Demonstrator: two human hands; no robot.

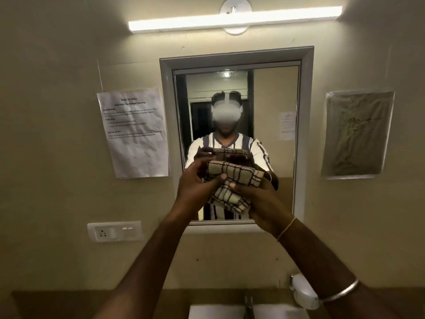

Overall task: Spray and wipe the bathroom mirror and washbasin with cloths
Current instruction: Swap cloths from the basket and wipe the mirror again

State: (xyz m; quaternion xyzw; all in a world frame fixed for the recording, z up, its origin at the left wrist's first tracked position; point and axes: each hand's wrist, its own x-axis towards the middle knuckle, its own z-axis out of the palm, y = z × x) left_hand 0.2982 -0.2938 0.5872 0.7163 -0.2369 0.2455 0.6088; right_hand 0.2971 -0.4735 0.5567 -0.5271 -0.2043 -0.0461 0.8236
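A folded beige cloth (232, 180) with dark check lines is held up in front of the lower part of the framed wall mirror (271, 107). My left hand (197, 187) grips the cloth's left side, thumb on top. My right hand (255, 194) holds its right and lower side, thumb pressed on the fabric. The mirror reflects both hands and the cloth. Below, the white washbasin (216, 311) shows at the bottom edge, with its tap (248, 303) in the middle.
A printed paper sheet (135, 132) is taped to the wall left of the mirror, a plastic-covered sheet (358, 134) to the right. A switch and socket plate (115, 231) sits lower left. A white wall dispenser (303, 291) hangs right of the basin. A tube light (234, 18) glows above.
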